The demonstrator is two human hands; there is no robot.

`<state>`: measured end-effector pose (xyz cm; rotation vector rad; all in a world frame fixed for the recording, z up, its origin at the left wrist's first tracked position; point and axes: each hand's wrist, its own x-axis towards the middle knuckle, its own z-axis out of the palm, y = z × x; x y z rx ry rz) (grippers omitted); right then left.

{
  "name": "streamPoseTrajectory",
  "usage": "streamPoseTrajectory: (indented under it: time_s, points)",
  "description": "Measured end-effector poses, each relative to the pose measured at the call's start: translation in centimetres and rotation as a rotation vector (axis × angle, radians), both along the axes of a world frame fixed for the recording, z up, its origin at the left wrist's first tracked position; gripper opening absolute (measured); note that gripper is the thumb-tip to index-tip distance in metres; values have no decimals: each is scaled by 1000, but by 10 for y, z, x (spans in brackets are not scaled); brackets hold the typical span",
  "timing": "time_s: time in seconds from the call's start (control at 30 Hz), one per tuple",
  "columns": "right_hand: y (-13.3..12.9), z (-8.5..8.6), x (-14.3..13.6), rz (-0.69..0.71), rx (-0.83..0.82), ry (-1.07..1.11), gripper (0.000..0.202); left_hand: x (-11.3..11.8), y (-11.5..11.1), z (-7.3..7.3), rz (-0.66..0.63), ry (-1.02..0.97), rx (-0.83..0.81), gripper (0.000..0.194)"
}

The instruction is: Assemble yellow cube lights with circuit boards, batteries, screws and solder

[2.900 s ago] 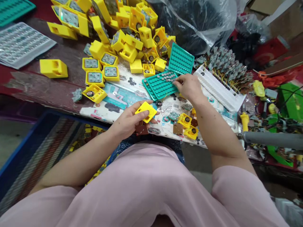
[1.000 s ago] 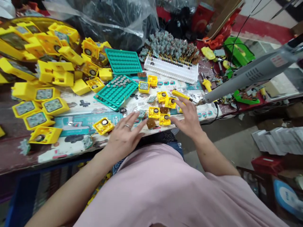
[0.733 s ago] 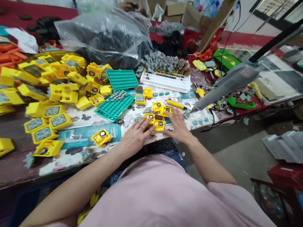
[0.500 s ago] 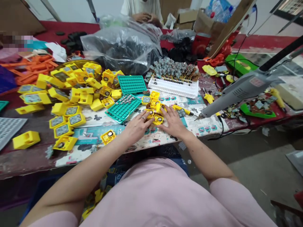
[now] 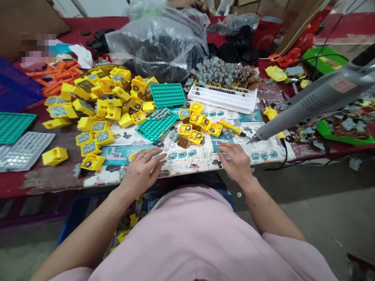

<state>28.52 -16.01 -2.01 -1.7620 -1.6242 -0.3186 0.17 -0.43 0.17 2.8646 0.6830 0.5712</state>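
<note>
My left hand [image 5: 142,169] is at the table's front edge, fingers apart and slightly bent. It partly hides a yellow plastic housing [image 5: 133,156]; whether they touch is hidden. To the right, my right hand [image 5: 236,162] hovers low over or rests on the printed sheet [image 5: 190,158], fingers spread and holding nothing. Between and beyond the hands sits a cluster of open yellow housings [image 5: 195,136] with round dark parts inside. A brown circuit board [image 5: 183,142] and a small grey part [image 5: 174,135] lie at the cluster's left.
A heap of yellow housings [image 5: 101,93] covers the left. Green trays [image 5: 168,95] and a white tray [image 5: 222,98] lie behind the cluster. A grey electric screwdriver [image 5: 307,101] hangs at right, near a yellow-handled tool [image 5: 231,127]. A plastic bag [image 5: 155,47] stands behind.
Both hands have left the yellow cluster and moved apart: the left toward the lone housing at the front edge, the right outward and nearer. The camera view has tilted down.
</note>
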Motion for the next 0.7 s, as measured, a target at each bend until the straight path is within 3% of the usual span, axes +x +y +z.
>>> streamPoseTrajectory:
  time_s: [0.2, 0.3, 0.4, 0.5, 0.7]
  points:
    - [32, 6, 15, 50, -124, -27, 28, -34, -7, -3, 220, 20, -71, 30]
    - [39, 4, 25, -32, -232, -78, 42, -55, -5, -9, 336, 44, -75, 43]
    - [40, 0, 31, -185, -379, -125, 53, -68, 1, -16, 340, 132, -96, 57]
    - [42, -3, 33, -228, -470, -148, 49, -70, 11, -24, 334, 183, -134, 59]
    - [46, -4, 33, -132, -302, -116, 34, -66, 20, -33, 359, 45, -166, 53]
